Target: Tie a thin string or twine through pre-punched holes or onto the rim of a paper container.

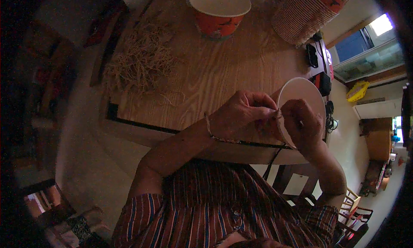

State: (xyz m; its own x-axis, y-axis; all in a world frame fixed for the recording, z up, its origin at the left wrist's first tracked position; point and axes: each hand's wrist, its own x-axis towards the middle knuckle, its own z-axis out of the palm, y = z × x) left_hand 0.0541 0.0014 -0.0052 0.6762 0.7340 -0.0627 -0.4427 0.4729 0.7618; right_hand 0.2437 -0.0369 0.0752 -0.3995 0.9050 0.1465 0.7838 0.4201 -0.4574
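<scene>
A paper tub (pixel 310 92), pale inside and orange outside, lies tilted on its side at the table's near right edge, its mouth turned to the right. My left hand (pixel 245 112) is closed in a pinch at the tub's rim, on a short bit of brown twine (pixel 279 113). From inside the mouth, my right hand (pixel 304 122) meets it at the same spot, with fingers curled and closed around the twine by the rim. Its fingertips are partly hidden. A loose pile of tangled twine pieces (pixel 142 63) lies at the table's left.
An orange-patterned paper tub (pixel 218 26) stands upright at the far middle of the wooden table (pixel 228 71). Nested tubs (pixel 301 17) lie at the far right. Dark small devices (pixel 313 55) line the right edge. A wooden chair (pixel 350 203) stands beyond, lower right.
</scene>
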